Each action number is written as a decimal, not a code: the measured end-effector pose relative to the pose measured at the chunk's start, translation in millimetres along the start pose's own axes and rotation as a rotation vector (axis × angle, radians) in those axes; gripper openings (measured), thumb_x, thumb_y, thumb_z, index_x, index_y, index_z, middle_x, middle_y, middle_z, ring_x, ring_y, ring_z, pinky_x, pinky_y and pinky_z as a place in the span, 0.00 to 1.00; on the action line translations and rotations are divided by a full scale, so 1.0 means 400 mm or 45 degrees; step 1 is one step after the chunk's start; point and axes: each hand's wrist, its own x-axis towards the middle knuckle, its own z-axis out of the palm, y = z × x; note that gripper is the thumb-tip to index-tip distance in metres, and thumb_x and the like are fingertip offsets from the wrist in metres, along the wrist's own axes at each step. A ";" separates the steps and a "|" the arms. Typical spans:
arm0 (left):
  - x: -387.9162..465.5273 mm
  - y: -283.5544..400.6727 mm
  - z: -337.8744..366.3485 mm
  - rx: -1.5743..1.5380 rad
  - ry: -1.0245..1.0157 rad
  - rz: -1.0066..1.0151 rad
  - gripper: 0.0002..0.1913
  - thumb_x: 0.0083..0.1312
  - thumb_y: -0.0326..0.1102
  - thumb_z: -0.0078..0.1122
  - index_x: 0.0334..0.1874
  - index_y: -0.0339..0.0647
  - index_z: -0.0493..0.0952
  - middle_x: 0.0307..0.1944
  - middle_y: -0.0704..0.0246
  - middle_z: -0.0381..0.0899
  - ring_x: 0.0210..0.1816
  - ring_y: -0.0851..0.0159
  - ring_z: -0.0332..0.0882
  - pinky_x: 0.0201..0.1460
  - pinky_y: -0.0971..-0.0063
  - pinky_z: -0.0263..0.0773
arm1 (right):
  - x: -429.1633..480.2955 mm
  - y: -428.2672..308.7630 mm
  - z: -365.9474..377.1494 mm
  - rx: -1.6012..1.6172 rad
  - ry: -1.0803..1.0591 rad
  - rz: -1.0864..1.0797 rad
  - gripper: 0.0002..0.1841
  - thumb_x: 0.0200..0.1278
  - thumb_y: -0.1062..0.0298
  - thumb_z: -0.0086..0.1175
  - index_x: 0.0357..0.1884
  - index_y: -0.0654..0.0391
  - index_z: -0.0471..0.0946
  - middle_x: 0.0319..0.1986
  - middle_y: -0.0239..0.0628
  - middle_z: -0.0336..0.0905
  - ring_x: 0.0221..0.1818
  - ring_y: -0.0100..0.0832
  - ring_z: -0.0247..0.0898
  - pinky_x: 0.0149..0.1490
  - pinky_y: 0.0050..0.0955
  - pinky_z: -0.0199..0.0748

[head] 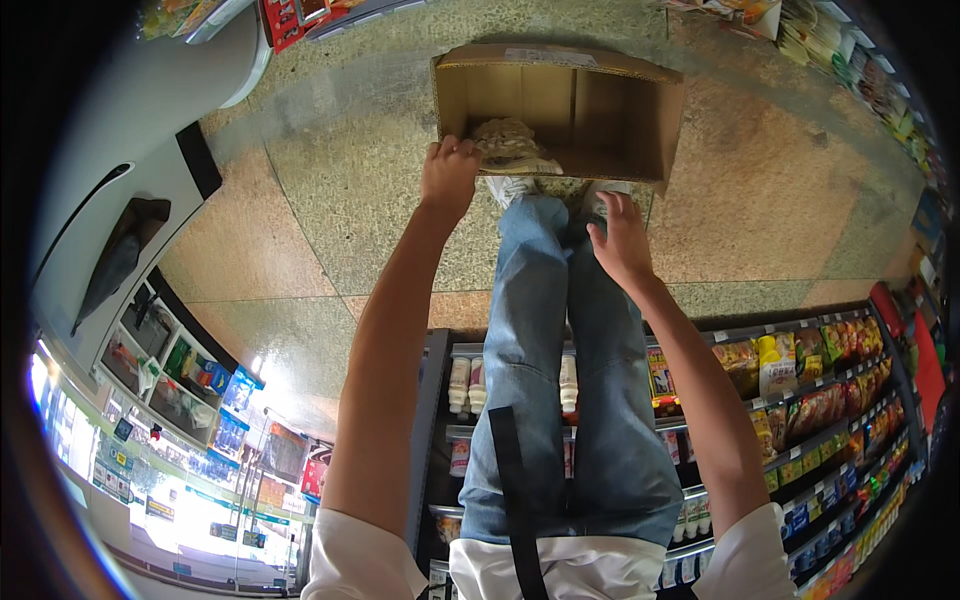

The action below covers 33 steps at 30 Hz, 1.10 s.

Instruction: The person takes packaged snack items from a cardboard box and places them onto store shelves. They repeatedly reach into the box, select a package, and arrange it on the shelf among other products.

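An open cardboard box (pixel 622 112) stands on the floor just beyond my shoes. Inside it, at the left, lies a crumpled translucent plastic bag (pixel 506 142) with contents I cannot make out. My left hand (pixel 451 161) is at the box's near left corner, its fingers curled over the rim beside the bag; whether they also pinch the bag is unclear. Below the near edge of the box, toward the right, my right hand (pixel 621 236) is held in front of my shin and shoe, with fingers apart and nothing in it.
Shelves with packaged snacks (pixel 776 364) and white bottles (pixel 568 382) run behind my legs. At the left is a white counter (pixel 161 180) with bins below. More packaged goods (pixel 862 75) line the upper right. Stone tiles (pixel 375 225) cover the floor.
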 end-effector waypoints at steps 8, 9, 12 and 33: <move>-0.021 0.070 -0.232 -1.167 0.097 -0.026 0.04 0.67 0.24 0.57 0.39 0.35 0.71 0.27 0.50 0.74 0.34 0.38 0.70 0.36 0.55 0.71 | -0.012 -0.031 -0.066 0.287 0.096 0.149 0.40 0.57 0.65 0.70 0.69 0.60 0.61 0.62 0.54 0.64 0.63 0.56 0.64 0.66 0.44 0.66; -0.029 0.065 -0.261 -1.235 0.066 -0.056 0.04 0.68 0.25 0.58 0.39 0.36 0.71 0.28 0.51 0.74 0.33 0.40 0.71 0.36 0.58 0.71 | -0.009 -0.037 -0.083 0.388 0.137 0.169 0.43 0.55 0.63 0.71 0.71 0.59 0.60 0.63 0.53 0.63 0.65 0.54 0.63 0.67 0.44 0.65; -0.061 0.040 -0.358 -1.484 0.081 -0.052 0.06 0.71 0.28 0.61 0.39 0.36 0.72 0.29 0.60 0.76 0.28 0.63 0.71 0.35 0.72 0.69 | -0.005 -0.075 -0.160 0.663 0.163 0.184 0.53 0.50 0.59 0.76 0.75 0.56 0.55 0.67 0.49 0.60 0.70 0.48 0.59 0.71 0.44 0.61; -0.396 0.188 -1.449 -2.806 0.079 0.044 0.07 0.74 0.36 0.58 0.39 0.42 0.73 0.34 0.73 0.80 0.36 0.75 0.79 0.39 0.79 0.77 | -0.370 -0.783 -1.086 1.346 -0.128 -0.469 0.12 0.73 0.68 0.57 0.55 0.59 0.77 0.39 0.23 0.77 0.41 0.13 0.70 0.41 0.18 0.68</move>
